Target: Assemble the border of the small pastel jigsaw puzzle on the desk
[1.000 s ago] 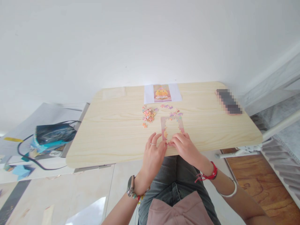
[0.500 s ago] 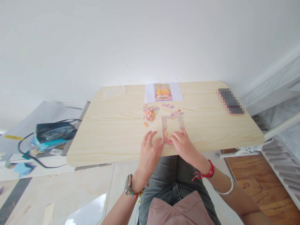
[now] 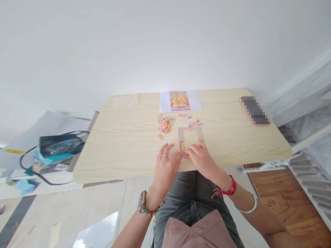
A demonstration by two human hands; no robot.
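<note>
A half-built jigsaw frame, pink and purple with a hollow middle, lies on the pale wooden table. My left hand rests flat beside its lower left corner, fingers spread, thumb touching the frame's bottom edge. My right hand presses its fingertips on the frame's lower edge. Whether a piece lies under those fingers is hidden. A heap of loose pieces sits left of the frame, and a few purple pieces lie just behind it. A reference picture of a yellow figure lies at the table's far edge.
A phone, blurred, lies at the table's right end. Left of the table, lower down, a dark bag with a black cable sits on a surface. A white metal rack stands to the right. My knees are under the near edge.
Both hands have shifted slightly up and left along the frame's lower edge; my left hand's fingers have spread flatter on the table. The view has drifted a little.
</note>
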